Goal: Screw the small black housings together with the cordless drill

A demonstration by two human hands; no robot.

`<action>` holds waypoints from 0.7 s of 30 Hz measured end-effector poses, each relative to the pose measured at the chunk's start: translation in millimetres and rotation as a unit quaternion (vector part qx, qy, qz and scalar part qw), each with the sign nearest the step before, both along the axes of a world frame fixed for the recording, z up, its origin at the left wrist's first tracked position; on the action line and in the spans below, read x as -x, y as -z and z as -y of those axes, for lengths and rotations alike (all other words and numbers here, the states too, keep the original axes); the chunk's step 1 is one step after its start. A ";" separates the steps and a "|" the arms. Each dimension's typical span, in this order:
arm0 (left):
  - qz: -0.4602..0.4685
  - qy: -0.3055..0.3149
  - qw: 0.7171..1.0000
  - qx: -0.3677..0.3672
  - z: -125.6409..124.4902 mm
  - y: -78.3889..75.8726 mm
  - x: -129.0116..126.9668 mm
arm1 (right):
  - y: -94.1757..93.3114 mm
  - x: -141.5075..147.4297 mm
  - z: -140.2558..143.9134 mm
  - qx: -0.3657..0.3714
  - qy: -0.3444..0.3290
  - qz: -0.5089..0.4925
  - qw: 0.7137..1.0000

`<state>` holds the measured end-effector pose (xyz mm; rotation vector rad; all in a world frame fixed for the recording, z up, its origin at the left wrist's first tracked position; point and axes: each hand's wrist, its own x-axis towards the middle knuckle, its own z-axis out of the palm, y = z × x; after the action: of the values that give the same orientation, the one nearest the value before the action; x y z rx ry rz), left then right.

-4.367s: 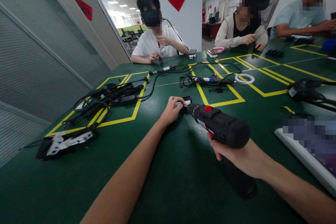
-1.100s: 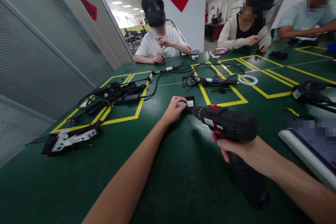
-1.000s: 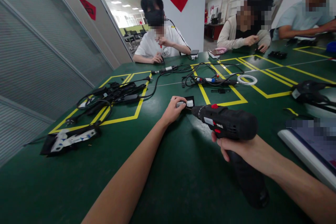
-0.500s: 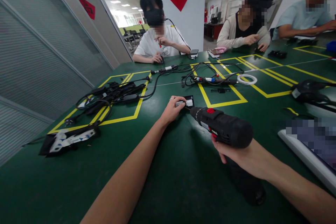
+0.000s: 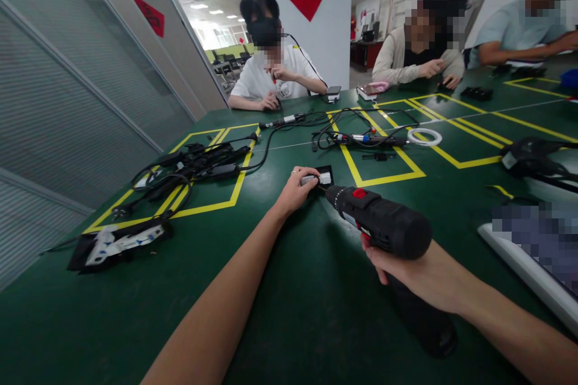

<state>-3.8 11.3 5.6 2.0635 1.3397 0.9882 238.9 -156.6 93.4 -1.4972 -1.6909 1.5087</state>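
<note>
My right hand point(image 5: 397, 267) is wrapped round the grip of a black cordless drill point(image 5: 383, 219) with red switches. The drill's chuck points away and to the left, and its thin bit ends at my left hand point(image 5: 300, 183). Those left fingers are closed on a small silver-grey block point(image 5: 309, 180), whose kind I cannot make out. Right beside the fingertips lies a small black tray point(image 5: 329, 169) with a white piece point(image 5: 325, 178) on it. The exact spot where the bit touches is too small to see.
Tangled black cables and adapters point(image 5: 198, 162) lie on the left, with a black-and-white packet point(image 5: 120, 246) nearer. Ahead are an electric screwdriver point(image 5: 361, 138) with its cord and a white ring point(image 5: 424, 136). A white-edged device point(image 5: 528, 277) sits at right. Several people work across the green table point(image 5: 90, 325).
The drill has shifted very slightly to the left and down. Both hands keep their holds, and the things on the table lie as before.
</note>
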 end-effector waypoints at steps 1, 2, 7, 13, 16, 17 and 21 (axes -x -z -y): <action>-0.001 -0.001 1.000 0.002 0.4 -0.5 0.0 | -0.7 0.1 0.2 0.000 0.001 -0.001 1.000; -0.002 -0.002 1.000 0.005 0.8 -0.9 0.0 | -1.6 0.2 0.5 0.000 0.002 0.000 1.000; 0.001 0.000 1.000 0.006 1.0 -1.5 0.0 | -8.1 1.9 1.6 -0.003 0.001 -0.009 1.000; -0.008 -0.006 1.000 0.009 1.4 -2.6 -0.4 | -10.7 2.9 2.2 0.002 0.003 -0.034 0.999; -0.008 -0.005 1.000 0.008 2.1 -3.5 -0.9 | -12.8 4.1 2.3 0.013 0.007 -0.029 0.999; -0.007 -0.004 1.000 0.007 2.1 -3.5 -1.0 | -13.6 4.5 2.3 0.016 0.008 -0.031 0.999; -0.004 -0.005 1.000 0.006 1.4 -2.5 -0.9 | -12.3 4.7 2.4 0.012 0.008 -0.041 0.999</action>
<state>-2.8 9.8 8.1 2.0551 1.3578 0.9745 234.2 -158.9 105.7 -1.4383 -1.6162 1.5644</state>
